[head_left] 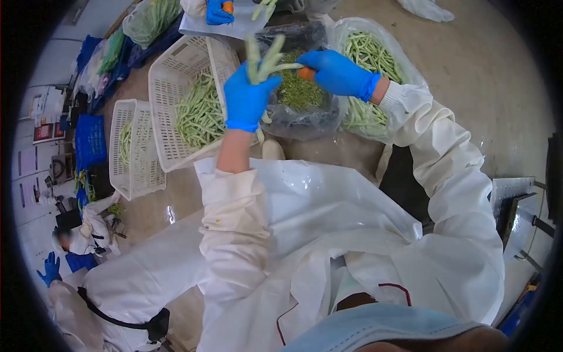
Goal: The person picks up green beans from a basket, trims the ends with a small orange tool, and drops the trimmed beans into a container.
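Several long, pale green beans [271,57] stick up out of my left hand [249,97], whose blue-gloved fingers are closed around them. One bean reaches across toward my right hand [340,73], also blue-gloved. My right hand is closed on an orange-handled tool [306,73]; its working end is hard to make out. Below the hands, a black plastic-lined container [305,126] holds small green trimmings [300,91]. Close to my left hand stands a white slatted crate [170,146] with cut bean pieces [200,111] in it.
A clear plastic bag [413,73] of bean pieces stands at the right. A smaller white crate [138,170] sits at the left. Another person's blue-gloved hand [219,13] holds something orange at the top. Other people in white are at the lower left.
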### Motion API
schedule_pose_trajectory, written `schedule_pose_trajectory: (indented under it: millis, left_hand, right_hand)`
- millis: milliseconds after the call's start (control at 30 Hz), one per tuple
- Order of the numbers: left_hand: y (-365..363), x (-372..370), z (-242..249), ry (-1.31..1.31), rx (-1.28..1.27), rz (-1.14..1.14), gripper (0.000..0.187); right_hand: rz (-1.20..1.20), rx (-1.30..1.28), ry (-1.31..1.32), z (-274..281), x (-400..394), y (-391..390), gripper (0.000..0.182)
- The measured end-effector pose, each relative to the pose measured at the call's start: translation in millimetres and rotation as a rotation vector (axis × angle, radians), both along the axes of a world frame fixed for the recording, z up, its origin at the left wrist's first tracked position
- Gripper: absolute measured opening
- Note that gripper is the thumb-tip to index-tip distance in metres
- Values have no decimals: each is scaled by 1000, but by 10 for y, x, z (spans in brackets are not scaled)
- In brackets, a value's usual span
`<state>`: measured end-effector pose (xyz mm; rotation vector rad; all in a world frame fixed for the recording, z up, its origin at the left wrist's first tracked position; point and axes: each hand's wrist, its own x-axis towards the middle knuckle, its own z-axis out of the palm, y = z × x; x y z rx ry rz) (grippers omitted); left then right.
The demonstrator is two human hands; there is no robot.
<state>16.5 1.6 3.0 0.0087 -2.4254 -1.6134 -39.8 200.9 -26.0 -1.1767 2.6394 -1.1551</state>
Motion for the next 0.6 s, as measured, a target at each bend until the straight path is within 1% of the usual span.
schedule_pose_trajectory:
  millis: [67, 100, 167, 267, 367, 467, 567, 600]
  left_hand:
    - [4, -37, -31, -57, -92, 16, 25]
    - [1, -54, -30, -82, -139, 22, 25]
    - [-48, -55, -9, -83, -138, 52, 22]
    - [-100, -58, -13, -71, -188, 70, 20]
    - [-116, -62, -54, -70, -189, 70, 20]
    - [-100, -77, -102, -85, -172, 70, 19]
    - [-52, -51, -82, -102, -97, 43, 20]
    - [-15, -25, -50, -108, -60, 29, 21]
  right_hand:
    - [79, -71, -109, 174, 108, -20, 22]
    - [61, -118, -162, 208, 109, -11, 23]
    - [22, -213, -264, 249, 93, 15, 24]
    - [23, -204, -131, 247, 26, 104, 27]
    - [49, -185, 91, 157, -43, 132, 24]
    - [-10, -74, 112, 196, -15, 135, 22]
    - [-93, -91, -23, 272, 33, 119, 20]
    - [-68, -217, -223, 267, 4, 121, 21]
